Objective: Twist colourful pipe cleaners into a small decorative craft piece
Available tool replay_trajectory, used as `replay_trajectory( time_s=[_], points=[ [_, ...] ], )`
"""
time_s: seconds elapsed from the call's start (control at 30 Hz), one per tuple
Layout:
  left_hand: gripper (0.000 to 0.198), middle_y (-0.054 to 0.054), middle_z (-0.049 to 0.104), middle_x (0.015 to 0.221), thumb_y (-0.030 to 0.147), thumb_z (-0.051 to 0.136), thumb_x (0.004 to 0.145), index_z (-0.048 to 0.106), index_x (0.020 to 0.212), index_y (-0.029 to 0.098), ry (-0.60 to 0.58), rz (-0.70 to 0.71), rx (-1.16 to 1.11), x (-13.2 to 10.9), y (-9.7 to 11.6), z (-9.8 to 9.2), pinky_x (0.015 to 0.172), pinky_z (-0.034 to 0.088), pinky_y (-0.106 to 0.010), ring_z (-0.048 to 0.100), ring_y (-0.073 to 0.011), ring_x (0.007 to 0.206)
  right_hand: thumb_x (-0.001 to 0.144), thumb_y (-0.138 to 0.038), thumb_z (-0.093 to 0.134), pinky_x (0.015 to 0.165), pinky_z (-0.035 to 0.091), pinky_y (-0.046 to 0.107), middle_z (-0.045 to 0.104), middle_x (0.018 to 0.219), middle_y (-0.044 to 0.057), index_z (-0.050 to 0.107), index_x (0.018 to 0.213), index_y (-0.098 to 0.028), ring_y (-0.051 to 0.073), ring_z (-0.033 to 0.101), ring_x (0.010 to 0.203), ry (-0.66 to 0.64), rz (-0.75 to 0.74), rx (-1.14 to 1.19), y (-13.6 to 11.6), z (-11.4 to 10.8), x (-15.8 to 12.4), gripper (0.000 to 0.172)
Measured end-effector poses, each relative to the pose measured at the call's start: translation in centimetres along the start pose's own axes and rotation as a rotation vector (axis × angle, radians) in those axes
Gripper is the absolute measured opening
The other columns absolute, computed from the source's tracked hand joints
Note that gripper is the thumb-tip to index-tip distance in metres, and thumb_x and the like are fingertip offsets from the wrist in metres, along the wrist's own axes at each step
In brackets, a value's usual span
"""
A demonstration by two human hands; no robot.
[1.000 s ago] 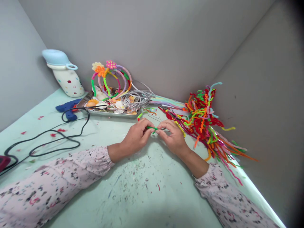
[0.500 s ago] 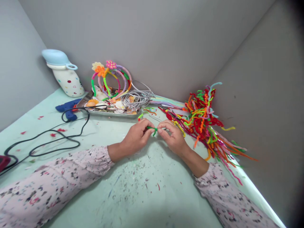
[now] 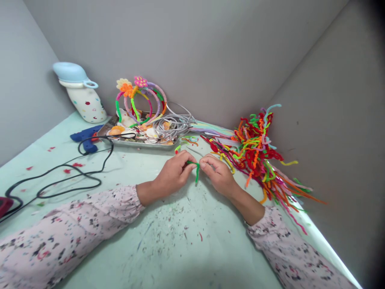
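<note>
Between finger and thumb, my left hand (image 3: pixel 174 170) pinches a green pipe cleaner (image 3: pixel 197 174) whose short end hangs straight down. The fingertips of my right hand (image 3: pixel 219 173) are closed at the other side of the bend, right up against the green piece; what lies inside that pinch is mostly hidden. Just beyond the fingers, a thin grey wire-like piece (image 3: pixel 195 151) lies on the table. A short green and red scrap (image 3: pixel 177 149) rests behind my left hand.
A metal tray (image 3: pixel 141 143) holds shells, coiled grey wire (image 3: pixel 174 126) and pipe-cleaner hoops with flowers (image 3: pixel 132 89). Left of it are a blue glue gun (image 3: pixel 87 138), its black cord (image 3: pixel 87 175) and a white bottle (image 3: pixel 86 102). Bundled pipe cleaners (image 3: pixel 255 148) lie at right by the wall.
The green end between my hands hangs longer and straighter down than before. Both hands stay in nearly the same place.
</note>
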State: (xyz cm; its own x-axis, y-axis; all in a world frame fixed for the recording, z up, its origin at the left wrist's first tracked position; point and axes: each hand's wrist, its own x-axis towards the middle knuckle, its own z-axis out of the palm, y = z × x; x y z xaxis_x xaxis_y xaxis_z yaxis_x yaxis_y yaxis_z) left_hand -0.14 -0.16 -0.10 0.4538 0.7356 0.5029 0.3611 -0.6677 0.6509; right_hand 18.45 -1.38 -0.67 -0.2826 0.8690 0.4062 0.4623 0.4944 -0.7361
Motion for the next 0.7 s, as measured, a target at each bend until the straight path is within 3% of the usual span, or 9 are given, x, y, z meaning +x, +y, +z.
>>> replay_trajectory(
  time_s=[0.2,0.7],
  points=[
    [0.008,-0.001,0.057,0.079,0.019,0.05,0.089,0.057,0.087,0.016,0.01,0.005,-0.009,-0.05,-0.11,0.0,0.069,0.04,-0.027,0.049,-0.0132,0.072,0.092,-0.033,0.048,0.081,0.04,0.033,0.056,0.082,0.001,0.057,0.081,-0.021,0.017,0.053,0.083,0.057,-0.064,-0.055,-0.06,0.12,0.02,0.018],
    [0.008,-0.001,0.055,0.079,0.019,0.049,0.089,0.056,0.088,0.016,-0.008,0.003,-0.007,-0.03,0.03,0.05,0.068,0.039,-0.027,0.049,-0.0134,0.073,0.094,-0.034,0.044,0.078,0.039,0.033,0.053,0.076,0.001,0.057,0.078,-0.021,0.016,0.051,0.079,0.016,-0.056,-0.06,0.04,0.21,-0.05,0.024]
  ],
)
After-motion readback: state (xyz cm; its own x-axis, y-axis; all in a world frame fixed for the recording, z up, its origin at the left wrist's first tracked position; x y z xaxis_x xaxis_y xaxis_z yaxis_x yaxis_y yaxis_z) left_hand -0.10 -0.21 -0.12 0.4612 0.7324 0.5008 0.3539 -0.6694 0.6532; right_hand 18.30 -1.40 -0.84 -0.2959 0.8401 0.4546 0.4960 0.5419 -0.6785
